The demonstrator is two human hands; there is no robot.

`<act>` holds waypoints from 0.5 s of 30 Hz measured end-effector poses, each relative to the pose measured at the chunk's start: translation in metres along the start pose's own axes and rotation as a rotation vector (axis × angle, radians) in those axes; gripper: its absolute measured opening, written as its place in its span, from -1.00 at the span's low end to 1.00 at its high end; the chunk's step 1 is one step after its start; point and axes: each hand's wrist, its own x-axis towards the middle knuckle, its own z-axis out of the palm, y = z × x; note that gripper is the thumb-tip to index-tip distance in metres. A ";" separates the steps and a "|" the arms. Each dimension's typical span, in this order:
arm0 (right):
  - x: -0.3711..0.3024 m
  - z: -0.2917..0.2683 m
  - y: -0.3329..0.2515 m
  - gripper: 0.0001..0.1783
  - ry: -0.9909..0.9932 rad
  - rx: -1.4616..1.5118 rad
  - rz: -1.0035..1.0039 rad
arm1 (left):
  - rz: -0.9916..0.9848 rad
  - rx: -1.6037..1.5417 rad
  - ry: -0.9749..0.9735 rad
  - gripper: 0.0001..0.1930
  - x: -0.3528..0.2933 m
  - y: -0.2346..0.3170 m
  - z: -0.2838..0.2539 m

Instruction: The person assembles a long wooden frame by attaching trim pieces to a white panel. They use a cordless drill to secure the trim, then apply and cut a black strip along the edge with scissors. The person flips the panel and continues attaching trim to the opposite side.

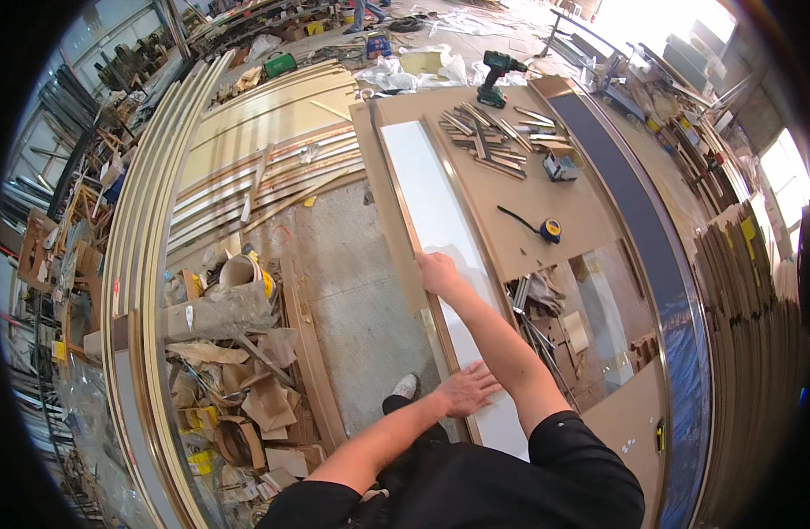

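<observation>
A long narrow white panel [423, 172] with bronze-coloured edge strips lies lengthwise before me on brown board. My left hand [468, 389] rests on the panel's near part, palm down and fingers spread. Farther along, my right hand [438, 273] is closed on the bronze edge strip [405, 212] at the panel's left side; its fingertips are partly hidden. To the right of the panel, a tape measure [549, 231] lies on the brown board with some blade out. A green and black cordless drill [496, 78] stands at the board's far end.
Several short strips [489, 141] lie beside a small box of fasteners [561, 165]. A dark blue panel [616, 159] runs along the right. Long cream profiles [149, 229] stand at left, above scrap and a white bucket [239, 271]. Brown boards [747, 309] are stacked at far right.
</observation>
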 end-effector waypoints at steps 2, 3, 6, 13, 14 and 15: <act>-0.033 -0.005 -0.011 -0.75 -0.022 0.024 -0.002 | -0.024 0.012 -0.094 -0.50 -0.002 -0.004 0.000; -0.049 -0.009 -0.015 -0.75 -0.029 0.034 0.012 | -0.006 0.039 -0.039 -0.55 -0.004 -0.003 -0.001; -0.092 -0.018 -0.032 -0.74 -0.048 0.049 0.034 | -0.016 0.041 -0.049 -0.59 -0.008 -0.009 0.010; -0.178 -0.011 -0.024 -0.78 -0.085 0.013 0.042 | 0.013 -0.030 0.089 -0.49 -0.007 -0.007 0.016; -0.186 -0.013 -0.028 -0.78 -0.088 0.023 0.051 | 0.017 -0.094 0.150 -0.45 -0.007 -0.003 0.008; -0.187 -0.015 -0.029 -0.78 -0.078 0.015 0.037 | 0.012 -0.046 0.127 -0.42 -0.006 -0.004 0.004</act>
